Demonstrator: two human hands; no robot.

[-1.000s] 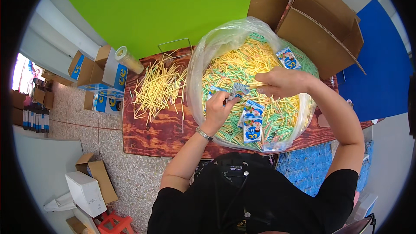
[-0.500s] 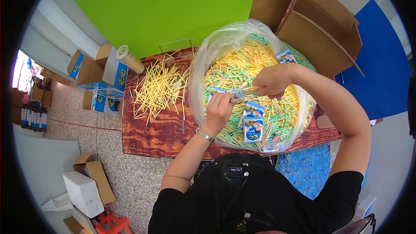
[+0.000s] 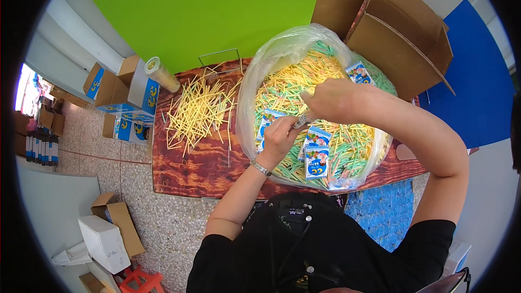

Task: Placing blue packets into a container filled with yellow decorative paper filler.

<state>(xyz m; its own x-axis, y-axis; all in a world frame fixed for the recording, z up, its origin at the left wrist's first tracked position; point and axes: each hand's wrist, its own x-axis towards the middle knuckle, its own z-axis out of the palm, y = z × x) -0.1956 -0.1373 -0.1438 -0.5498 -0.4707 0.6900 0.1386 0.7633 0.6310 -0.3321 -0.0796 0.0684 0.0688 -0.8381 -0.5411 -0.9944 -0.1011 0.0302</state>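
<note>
My left hand (image 3: 279,139) is closed around a small blue-and-white packet (image 3: 300,121) held above a big clear plastic bag (image 3: 247,114). My right hand (image 3: 332,101) meets the packet's upper end, fingers curled; what they grip is hidden behind the hand. Inside the bag lies a heap of thin yellow and green sticks (image 3: 293,78). Printed packets rest on that heap: a front packet (image 3: 316,162), another partly under it (image 3: 318,138), one beside my left hand (image 3: 267,121) and one at the far right (image 3: 359,72).
Loose yellow sticks (image 3: 202,111) spread over the red-brown table (image 3: 201,176) left of the bag, near a wire stand (image 3: 220,54) and a clear cylindrical tub (image 3: 161,74). An open cardboard box (image 3: 399,43) stands behind right, with blue-printed boxes (image 3: 130,92) at left.
My right hand has moved left and closer to the packet. The yellow sticks that showed between its fingers and the packet are now out of sight. My left hand has shifted slightly right.
</note>
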